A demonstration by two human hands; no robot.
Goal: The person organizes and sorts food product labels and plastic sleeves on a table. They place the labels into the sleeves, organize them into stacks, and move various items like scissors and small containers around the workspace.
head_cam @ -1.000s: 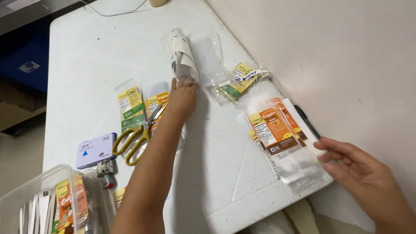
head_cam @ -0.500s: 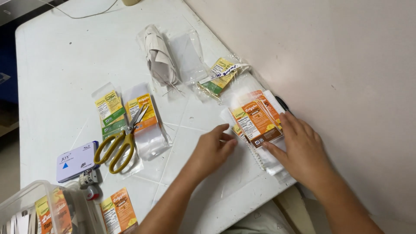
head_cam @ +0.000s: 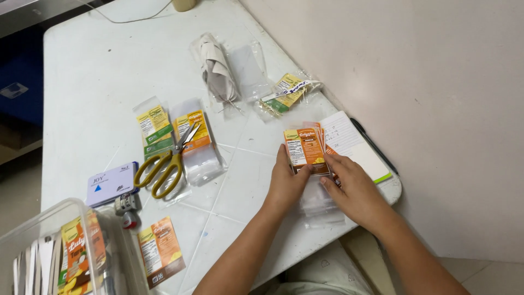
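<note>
My left hand and my right hand together hold a stack of orange-labelled clear plastic pouches at the table's right edge. The left fingers grip the stack's left side and the right fingers its right side. The stack rests partly on an open lined notebook, with a black pen lying beside it. More clear plastic lies under my hands.
Yellow-handled scissors lie on two labelled pouches mid-table. A roll of grey strips in plastic and a bagged bundle of labels sit farther back. At the near left are a clear plastic bin, a stamp pad and a loose pouch.
My left hand came back from the grey roll at the far side to the orange stack. Both hands closed on the stack and lifted it off the notebook.
</note>
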